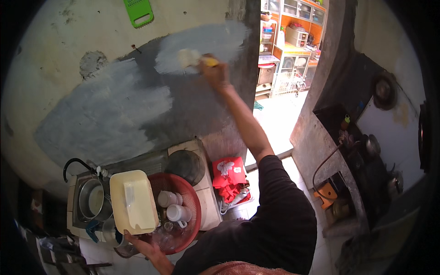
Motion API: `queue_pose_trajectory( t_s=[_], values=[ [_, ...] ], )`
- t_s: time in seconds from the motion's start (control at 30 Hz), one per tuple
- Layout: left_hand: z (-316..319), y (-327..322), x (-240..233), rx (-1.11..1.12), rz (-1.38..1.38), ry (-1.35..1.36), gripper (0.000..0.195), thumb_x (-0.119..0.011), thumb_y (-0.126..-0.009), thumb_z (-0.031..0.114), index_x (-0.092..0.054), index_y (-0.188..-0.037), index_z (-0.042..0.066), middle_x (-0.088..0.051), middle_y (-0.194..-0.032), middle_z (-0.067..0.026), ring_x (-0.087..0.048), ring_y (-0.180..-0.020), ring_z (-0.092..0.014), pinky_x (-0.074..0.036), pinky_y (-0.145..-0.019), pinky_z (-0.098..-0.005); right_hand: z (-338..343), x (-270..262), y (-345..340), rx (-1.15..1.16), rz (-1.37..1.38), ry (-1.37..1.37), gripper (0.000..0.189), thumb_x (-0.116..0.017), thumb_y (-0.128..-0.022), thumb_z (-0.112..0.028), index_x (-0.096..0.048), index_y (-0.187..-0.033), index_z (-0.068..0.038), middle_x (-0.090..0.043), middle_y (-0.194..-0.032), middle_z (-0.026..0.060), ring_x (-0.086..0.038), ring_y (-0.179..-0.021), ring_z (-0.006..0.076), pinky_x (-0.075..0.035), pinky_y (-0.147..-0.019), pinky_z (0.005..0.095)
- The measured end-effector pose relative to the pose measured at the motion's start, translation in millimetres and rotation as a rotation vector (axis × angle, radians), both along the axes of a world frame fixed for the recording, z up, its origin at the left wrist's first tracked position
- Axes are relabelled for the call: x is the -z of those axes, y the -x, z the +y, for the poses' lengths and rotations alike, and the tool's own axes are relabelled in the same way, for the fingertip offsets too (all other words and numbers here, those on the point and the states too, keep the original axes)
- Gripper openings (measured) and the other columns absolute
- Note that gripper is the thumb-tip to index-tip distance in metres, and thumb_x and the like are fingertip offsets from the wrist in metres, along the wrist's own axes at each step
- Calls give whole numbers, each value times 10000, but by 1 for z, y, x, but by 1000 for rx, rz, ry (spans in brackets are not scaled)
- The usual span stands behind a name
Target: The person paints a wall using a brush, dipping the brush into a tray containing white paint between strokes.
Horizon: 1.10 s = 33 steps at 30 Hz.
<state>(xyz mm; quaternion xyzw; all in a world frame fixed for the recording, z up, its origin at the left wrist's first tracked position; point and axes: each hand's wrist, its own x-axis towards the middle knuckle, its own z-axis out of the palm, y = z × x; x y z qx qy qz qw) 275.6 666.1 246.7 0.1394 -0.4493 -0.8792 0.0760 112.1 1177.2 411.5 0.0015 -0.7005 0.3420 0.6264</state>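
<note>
My right hand (216, 73) is raised to the wall, its fingers closed around a paintbrush (209, 62) with a yellow handle. The blurred pale bristles meet a patch of wet-looking light grey paint (220, 41) on the dark grey wall (196, 99). Low on the left, my left hand (141, 244) grips the near edge of a rectangular cream plastic tub (117, 192). Pale paint (141, 213) lies in the tub, which is held above the sink counter and partly covers a red plastic basket (196, 213). A second painted patch (99, 113) spreads over the wall to the left.
The basket holds white mugs (178, 213) and glassware. Left of the tub, a metal pot (91, 199) sits in the sink beside a black curved faucet (70, 163). A green grater (139, 13) hangs above. Rightward are a red bag (228, 172), an open doorway (275, 127) and a blackened stove counter (357, 161).
</note>
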Motion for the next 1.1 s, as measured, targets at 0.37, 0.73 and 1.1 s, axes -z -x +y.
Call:
queue_pose_trajectory(
  t_s=[0.37,0.73,1.1],
  values=[
    [-2,5,13,106,55,37,662,-487,-904,546,-441,-1332,42,-515,-1268,-104,-521,-1134,-256,-449,-896,-399,78,40,-16,845,-31,-257,61,-608,-748,-169,-605,-739,-109,-615,-645,133,-618,-548,311,-488,-484,410],
    [22,-2,-7,102,31,46,695,-488,-885,562,-413,-1355,55,-482,-1322,-116,-495,-1191,-269,-431,-952,-404,20,62,-17,175,100,-79,134,-637,-804,-223,-625,-774,-93,-625,-705,152,-606,-634,360,-477,-539,394],
    [34,3,14,189,37,13,627,-478,-905,506,-439,-1343,59,-522,-1306,-97,-522,-1180,-264,-431,-965,-429,71,51,-159,409,279,184,138,-680,-837,-140,-673,-875,-8,-649,-660,65,-615,-608,117,-486,-570,284]
  ],
)
